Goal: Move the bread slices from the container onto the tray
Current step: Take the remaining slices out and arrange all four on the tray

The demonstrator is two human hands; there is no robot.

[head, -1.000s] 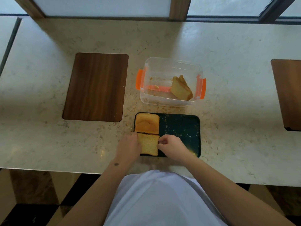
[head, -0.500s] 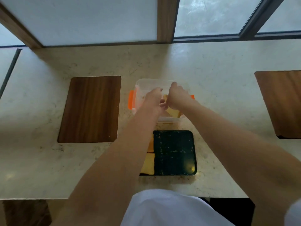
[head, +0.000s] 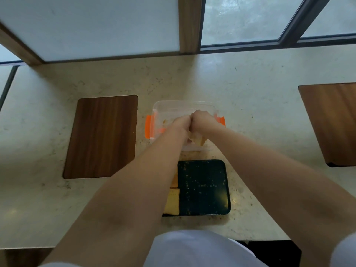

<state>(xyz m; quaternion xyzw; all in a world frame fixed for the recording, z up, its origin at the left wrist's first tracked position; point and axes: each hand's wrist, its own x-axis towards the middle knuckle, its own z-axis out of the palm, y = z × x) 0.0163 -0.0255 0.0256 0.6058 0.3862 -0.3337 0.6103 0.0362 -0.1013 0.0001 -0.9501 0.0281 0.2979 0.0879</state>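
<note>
Both arms stretched out, hands deep in the container!

Head view: the left hand [head: 181, 122] and right hand [head: 202, 120] met knuckle to knuckle inside the clear container [head: 173, 106], fingers closed around a bread slice [head: 198, 140]. Two slices [head: 173, 201] lay on the dark tray [head: 204, 187], along its left edge.

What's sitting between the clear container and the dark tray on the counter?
Nothing: the head view shows only a narrow strip of bare counter between the container and the tray.
</note>
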